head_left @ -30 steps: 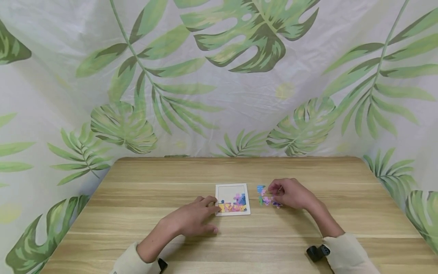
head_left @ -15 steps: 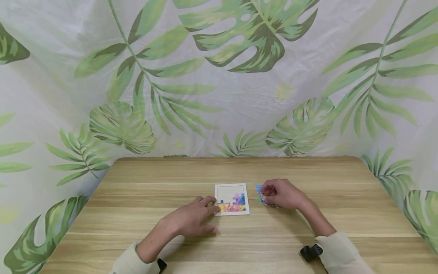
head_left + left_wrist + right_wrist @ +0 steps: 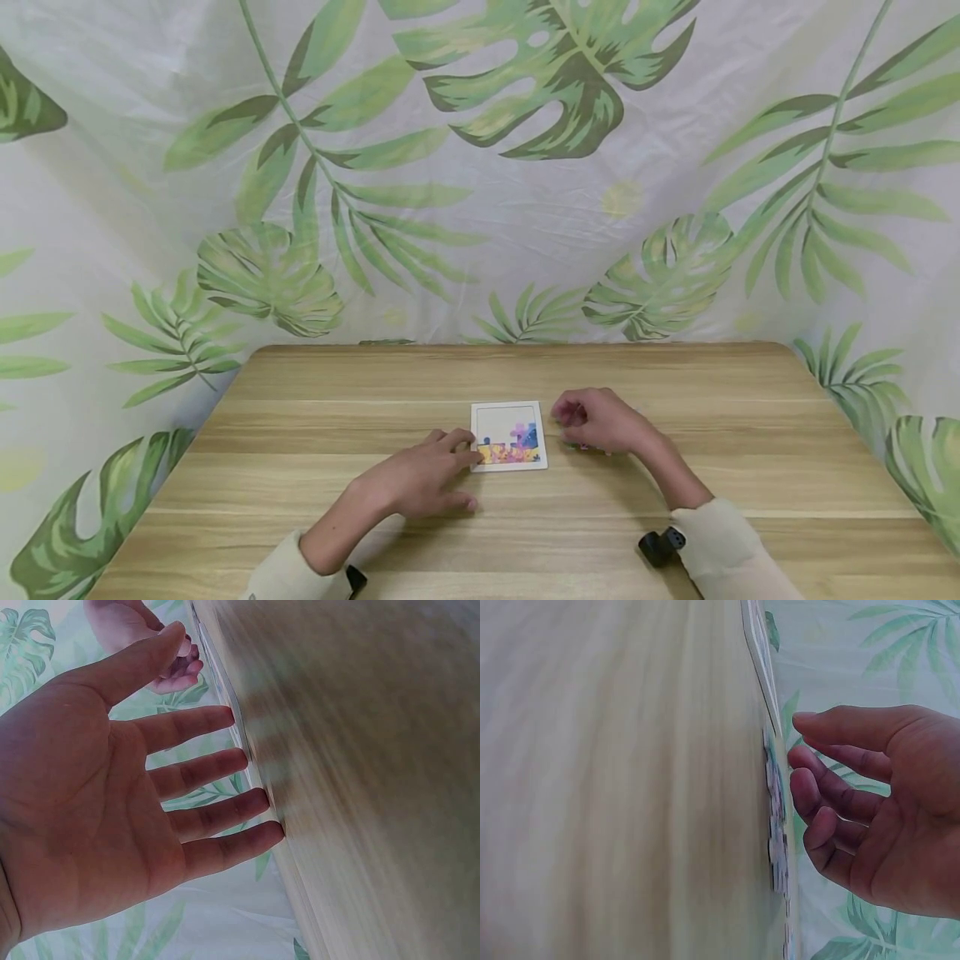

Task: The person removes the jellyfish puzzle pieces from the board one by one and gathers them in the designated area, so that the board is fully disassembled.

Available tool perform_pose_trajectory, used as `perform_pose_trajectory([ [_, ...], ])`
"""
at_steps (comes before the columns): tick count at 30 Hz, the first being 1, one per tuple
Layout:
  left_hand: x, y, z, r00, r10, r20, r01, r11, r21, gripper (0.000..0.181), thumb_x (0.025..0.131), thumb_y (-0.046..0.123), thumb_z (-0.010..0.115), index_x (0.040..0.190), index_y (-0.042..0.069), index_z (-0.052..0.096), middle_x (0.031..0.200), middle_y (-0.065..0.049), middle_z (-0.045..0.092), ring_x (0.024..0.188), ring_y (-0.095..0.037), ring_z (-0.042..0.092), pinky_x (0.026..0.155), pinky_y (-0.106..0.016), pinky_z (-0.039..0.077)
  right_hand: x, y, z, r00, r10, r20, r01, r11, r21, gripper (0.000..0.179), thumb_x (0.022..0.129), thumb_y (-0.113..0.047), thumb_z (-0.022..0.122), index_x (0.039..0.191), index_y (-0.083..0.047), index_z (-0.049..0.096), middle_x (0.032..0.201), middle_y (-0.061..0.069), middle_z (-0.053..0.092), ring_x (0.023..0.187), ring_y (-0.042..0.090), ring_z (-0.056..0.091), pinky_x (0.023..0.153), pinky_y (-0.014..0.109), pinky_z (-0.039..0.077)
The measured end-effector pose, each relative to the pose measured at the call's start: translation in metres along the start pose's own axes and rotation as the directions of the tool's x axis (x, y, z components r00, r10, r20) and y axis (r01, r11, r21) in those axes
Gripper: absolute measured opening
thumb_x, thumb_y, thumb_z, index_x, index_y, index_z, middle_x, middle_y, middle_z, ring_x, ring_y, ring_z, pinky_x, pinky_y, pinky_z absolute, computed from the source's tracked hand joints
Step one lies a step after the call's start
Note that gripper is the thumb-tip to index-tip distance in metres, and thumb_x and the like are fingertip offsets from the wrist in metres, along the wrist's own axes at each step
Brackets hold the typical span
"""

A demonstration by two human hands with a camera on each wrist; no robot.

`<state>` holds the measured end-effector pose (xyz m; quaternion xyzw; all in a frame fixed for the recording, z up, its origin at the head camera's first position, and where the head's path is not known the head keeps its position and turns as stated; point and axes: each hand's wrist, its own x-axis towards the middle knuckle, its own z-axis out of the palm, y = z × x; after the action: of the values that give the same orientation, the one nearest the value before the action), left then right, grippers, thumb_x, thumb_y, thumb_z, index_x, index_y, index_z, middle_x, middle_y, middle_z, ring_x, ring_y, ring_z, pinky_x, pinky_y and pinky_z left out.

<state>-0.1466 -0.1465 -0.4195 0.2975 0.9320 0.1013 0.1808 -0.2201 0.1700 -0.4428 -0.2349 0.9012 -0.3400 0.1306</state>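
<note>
Leftward travel of the right hand point(image 3: 600, 418) was noted since the earlier head frames, from over the loose pieces point(image 3: 777, 832) toward the puzzle tray point(image 3: 501, 423). No shift was seen in the left hand point(image 3: 423, 477); its fingers are held extended, tips at the tray's left edge, presumably as a steadying contact. The puzzle tray lies flat on the table point(image 3: 360, 392) between the hands. Placed pieces point(image 3: 510, 453) are seen along its bottom, built up higher at the right; the upper area is bare. Beside the tray's right edge, the right hand is poised with fingers curled; whether a piece is pinched cannot be told (thumb and fingertips overlap). Transfer of a piece is judged to be in hand; alignment with a gap, then pressing in, would be called for. By the left wrist camera the left palm is shown, hidden from above. By the right wrist camera the loose pieces are shown edge-on (mostly covered in the head view).
</note>
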Motion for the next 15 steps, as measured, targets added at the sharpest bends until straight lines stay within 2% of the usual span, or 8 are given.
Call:
perform_pose_trajectory([
  [10,-0.001,0.000,-0.004,1.000,-0.003,0.004,0.003,1.000,-0.010,0.061,0.100,0.044,0.076,0.151,0.013,0.062,0.164,-0.013,0.047,0.147,-0.038,0.048,0.112,-0.055,0.053,0.010,-0.011,0.004,0.999,-0.036,0.021,0.035,0.999,0.026,0.024,0.094,-0.004,0.078,0.117,-0.008,0.076,0.105,0.001,0.074,0.091,0.011,0.063,0.079,0.028,0.055],
  [15,0.000,0.000,-0.003,1.000,-0.006,0.006,0.006,1.000,-0.014,0.061,0.100,0.045,0.075,0.151,0.014,0.062,0.164,-0.012,0.047,0.148,-0.037,0.048,0.112,-0.055,0.052,0.016,-0.015,0.008,0.997,-0.058,0.049,0.056,0.998,0.037,0.026,0.093,-0.002,0.077,0.118,-0.007,0.075,0.107,0.006,0.074,0.088,0.012,0.062,0.076,0.026,0.053],
])
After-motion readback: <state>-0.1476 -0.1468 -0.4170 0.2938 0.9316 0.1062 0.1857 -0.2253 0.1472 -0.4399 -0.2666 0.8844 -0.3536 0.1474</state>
